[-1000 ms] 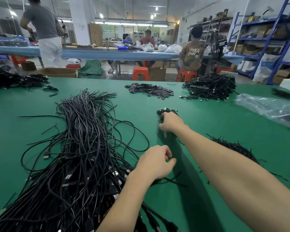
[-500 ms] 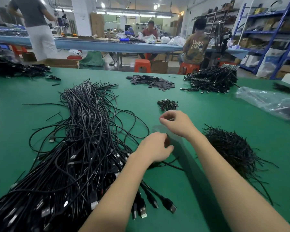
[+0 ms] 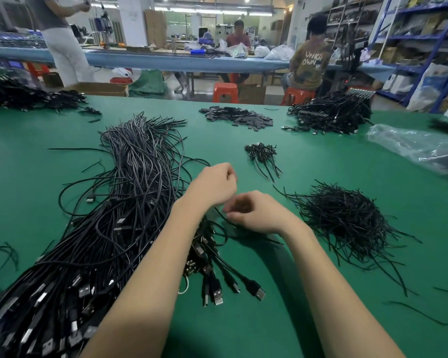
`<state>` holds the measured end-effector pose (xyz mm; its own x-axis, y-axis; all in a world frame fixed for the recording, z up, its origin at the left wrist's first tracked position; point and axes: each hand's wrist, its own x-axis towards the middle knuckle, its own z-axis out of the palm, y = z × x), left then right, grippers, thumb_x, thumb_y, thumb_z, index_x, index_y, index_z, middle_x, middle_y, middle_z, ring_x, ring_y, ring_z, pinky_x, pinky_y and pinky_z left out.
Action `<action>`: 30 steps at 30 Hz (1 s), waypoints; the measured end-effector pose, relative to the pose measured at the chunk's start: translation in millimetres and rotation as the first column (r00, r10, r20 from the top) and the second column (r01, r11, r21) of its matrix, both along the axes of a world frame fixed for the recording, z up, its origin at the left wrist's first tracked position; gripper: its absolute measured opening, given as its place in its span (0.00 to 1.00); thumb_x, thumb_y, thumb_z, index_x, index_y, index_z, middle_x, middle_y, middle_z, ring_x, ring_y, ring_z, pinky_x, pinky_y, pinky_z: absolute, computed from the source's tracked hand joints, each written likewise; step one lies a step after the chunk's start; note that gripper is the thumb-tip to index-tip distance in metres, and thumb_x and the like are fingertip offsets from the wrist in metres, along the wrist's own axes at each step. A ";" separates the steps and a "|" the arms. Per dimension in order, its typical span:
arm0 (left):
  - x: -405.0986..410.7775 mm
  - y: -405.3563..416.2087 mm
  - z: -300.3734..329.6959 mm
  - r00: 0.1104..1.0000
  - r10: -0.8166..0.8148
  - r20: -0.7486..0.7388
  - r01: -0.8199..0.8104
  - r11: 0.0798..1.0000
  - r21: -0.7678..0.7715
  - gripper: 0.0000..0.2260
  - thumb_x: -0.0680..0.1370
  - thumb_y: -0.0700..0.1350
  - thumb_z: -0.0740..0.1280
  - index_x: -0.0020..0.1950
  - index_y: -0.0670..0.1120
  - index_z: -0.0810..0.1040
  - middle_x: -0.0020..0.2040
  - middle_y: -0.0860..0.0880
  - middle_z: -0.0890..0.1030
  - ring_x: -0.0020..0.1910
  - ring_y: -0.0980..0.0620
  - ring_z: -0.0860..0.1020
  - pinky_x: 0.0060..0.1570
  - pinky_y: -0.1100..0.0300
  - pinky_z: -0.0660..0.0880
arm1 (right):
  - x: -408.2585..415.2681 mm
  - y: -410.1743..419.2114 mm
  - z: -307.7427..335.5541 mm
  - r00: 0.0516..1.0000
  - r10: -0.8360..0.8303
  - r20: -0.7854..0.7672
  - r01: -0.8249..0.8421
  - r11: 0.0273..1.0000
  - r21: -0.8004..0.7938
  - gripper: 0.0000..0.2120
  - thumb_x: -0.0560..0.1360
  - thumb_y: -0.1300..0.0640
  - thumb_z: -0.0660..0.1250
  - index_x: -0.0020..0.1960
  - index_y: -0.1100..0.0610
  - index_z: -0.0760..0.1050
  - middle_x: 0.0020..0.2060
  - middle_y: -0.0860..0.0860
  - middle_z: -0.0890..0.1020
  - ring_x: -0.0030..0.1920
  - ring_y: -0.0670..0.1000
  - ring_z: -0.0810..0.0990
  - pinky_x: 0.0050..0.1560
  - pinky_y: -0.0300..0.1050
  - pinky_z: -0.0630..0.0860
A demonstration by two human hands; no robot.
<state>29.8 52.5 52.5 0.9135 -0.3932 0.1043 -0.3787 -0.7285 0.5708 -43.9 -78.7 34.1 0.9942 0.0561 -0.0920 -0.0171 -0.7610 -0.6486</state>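
A big heap of black USB cables point(image 3: 130, 202) lies on the green table point(image 3: 308, 301), left of centre, with the plugs point(image 3: 217, 293) fanned out toward me. My left hand point(image 3: 215, 184) hovers at the heap's right edge, its fingers curled around a black cable that runs beneath it. Just right of it and closer to me, my right hand point(image 3: 254, 213) has its fingertips pinched on a thin black tie. Both hands are blurred. A small cluster of black ties point(image 3: 261, 153) lies beyond them.
A loose mound of thin black ties point(image 3: 347, 220) sits to the right. Farther back are flat black pieces point(image 3: 238, 117), bundled cables point(image 3: 331, 115), a clear plastic bag point(image 3: 419, 148) and another cable pile point(image 3: 23, 96). People work at a blue table behind.
My right hand has drawn back from the small cluster of ties to beside my left hand. My left hand has lifted slightly off the table.
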 end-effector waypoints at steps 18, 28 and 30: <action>8.5 7.8 -5.4 0.990 0.044 -0.135 -0.063 0.989 -0.133 0.21 0.82 0.60 0.53 0.43 0.50 0.79 0.40 0.54 0.85 0.45 0.50 0.81 0.56 0.50 0.77 | 2.2 44.7 -6.1 0.999 0.040 -0.027 -0.039 0.999 0.033 0.13 0.75 0.54 0.70 0.59 0.55 0.79 0.54 0.52 0.84 0.53 0.54 0.81 0.54 0.44 0.77; 4.6 5.2 -7.4 0.990 0.026 -0.138 -0.042 0.993 -0.115 0.22 0.82 0.62 0.53 0.44 0.51 0.80 0.40 0.56 0.85 0.46 0.52 0.80 0.55 0.51 0.77 | 0.6 49.1 -5.2 0.999 -0.032 0.029 0.035 0.992 -0.119 0.14 0.74 0.52 0.71 0.58 0.53 0.76 0.52 0.53 0.82 0.56 0.57 0.81 0.57 0.50 0.79; 4.2 5.7 -5.0 0.991 0.020 -0.133 -0.038 0.990 -0.135 0.22 0.82 0.61 0.53 0.44 0.51 0.80 0.40 0.55 0.85 0.46 0.52 0.81 0.54 0.53 0.77 | 0.3 48.8 -3.5 0.998 -0.047 0.037 0.051 0.991 -0.121 0.09 0.73 0.53 0.70 0.53 0.51 0.76 0.53 0.53 0.83 0.55 0.57 0.81 0.57 0.50 0.79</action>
<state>34.0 58.2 47.5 0.9338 -0.3563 0.0343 -0.2739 -0.6495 0.7093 -43.6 -29.9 30.6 0.9981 -0.0022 -0.0613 -0.0358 -0.8331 -0.5520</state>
